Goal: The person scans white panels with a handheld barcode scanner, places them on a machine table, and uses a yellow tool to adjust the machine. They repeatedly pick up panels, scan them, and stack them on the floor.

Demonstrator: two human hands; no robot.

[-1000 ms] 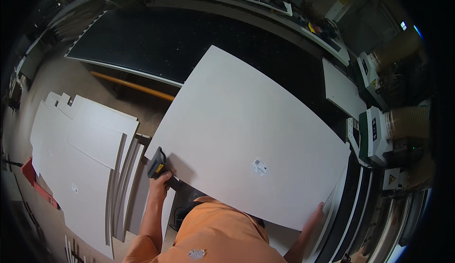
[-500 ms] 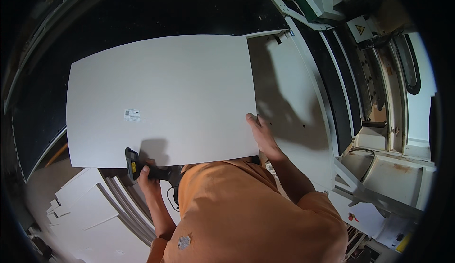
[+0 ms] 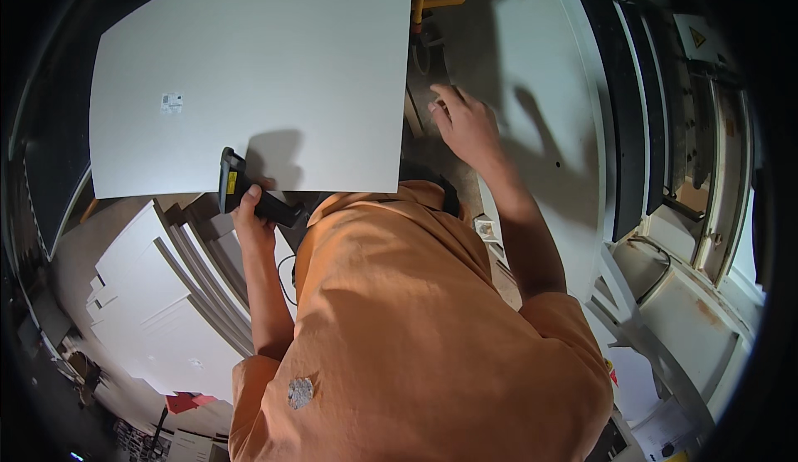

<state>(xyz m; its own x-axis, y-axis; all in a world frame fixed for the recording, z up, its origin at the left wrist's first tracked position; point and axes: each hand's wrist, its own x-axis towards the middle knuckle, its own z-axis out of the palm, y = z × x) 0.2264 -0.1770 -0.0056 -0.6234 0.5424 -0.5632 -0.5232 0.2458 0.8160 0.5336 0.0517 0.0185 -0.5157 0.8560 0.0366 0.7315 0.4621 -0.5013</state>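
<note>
Past the left edge of the large white panel (image 3: 274, 54) shows a black worktop (image 3: 54, 171); below the panel's near left corner is a stack of white boards (image 3: 150, 279). Right of the panel, across a gap, lies a second white board (image 3: 549, 63) with a dark hole, then a machine housing (image 3: 698, 39). A yellow object (image 3: 420, 0), its kind unclear, sits beside the panel's right edge. The panel's visible part runs longer left to right, its label (image 3: 172, 102) facing up.

At the panel's near edge, the left hand (image 3: 253, 206) grips a black handheld scanner (image 3: 229, 177), handle slanting rightward from its head. The right hand (image 3: 467, 125) is empty, fingers loosely bent, off the panel's right edge.

The panel's far edge is cut off; the scanner handle partly hides the left fingers. I cannot tell whether scanner and panel touch.
</note>
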